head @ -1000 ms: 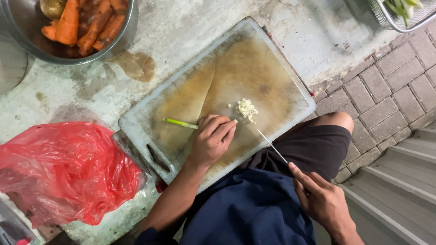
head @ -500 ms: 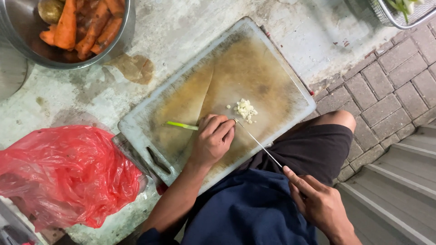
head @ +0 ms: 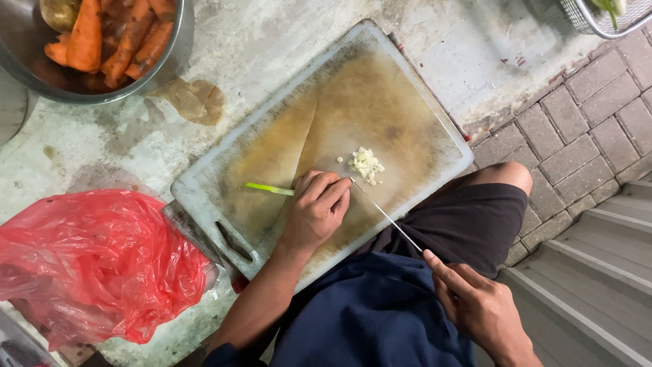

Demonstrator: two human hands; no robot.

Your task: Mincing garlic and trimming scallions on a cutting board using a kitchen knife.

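Fingers (head: 326, 194) of the left hand (head: 316, 214) curl over a green stalk (head: 268, 189) lying lengthwise on the cutting board (head: 380, 102); the right hand (head: 479, 309) grips a knife (head: 384, 214), blade just beside them, chopped bits (head: 365, 163) beyond.

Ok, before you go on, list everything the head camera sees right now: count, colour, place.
cutting board: one, white stained brown, centre, on the concrete surface
green stalk: one, light green, on the board, pinned under the left hand
chopped pieces: small pile, pale, on the board just past the knife tip
knife: one, thin metal blade, tip at the left fingers
metal bowl: one, silver, top left
carrots: several, orange, in the bowl
plastic bag: one, red, lower left
wire basket: one, metal, top right, greens inside
left hand: on the stalk
right hand: grips the knife handle
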